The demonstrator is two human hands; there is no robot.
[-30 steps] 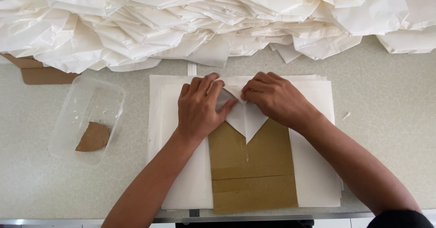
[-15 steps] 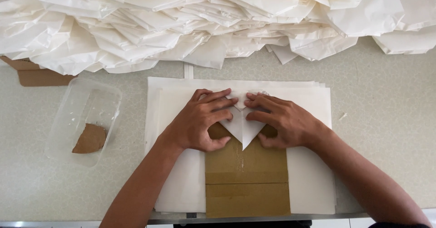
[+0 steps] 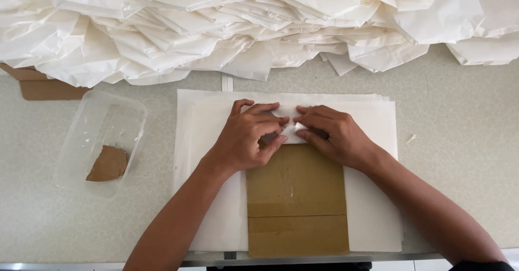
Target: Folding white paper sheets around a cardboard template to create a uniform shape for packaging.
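A brown cardboard rectangle (image 3: 296, 198) lies on a stack of white paper sheets (image 3: 208, 136) at the table's front edge. My left hand (image 3: 246, 136) and my right hand (image 3: 332, 133) meet fingertip to fingertip above the cardboard's top edge. Both press down on a folded white paper flap (image 3: 292, 133), which the fingers mostly cover. The sheet under the cardboard spreads out on either side of it.
A large heap of folded white paper (image 3: 259, 28) fills the back of the table. At the left stands a clear plastic tub (image 3: 81, 141) with a brown cardboard scrap (image 3: 108, 164) in it. Brown cardboard (image 3: 46, 87) pokes from under the heap.
The white pointed flap that hung over the cardboard has been folded up, so its point no longer shows. Both hands closed in together over it at the cardboard's top edge.
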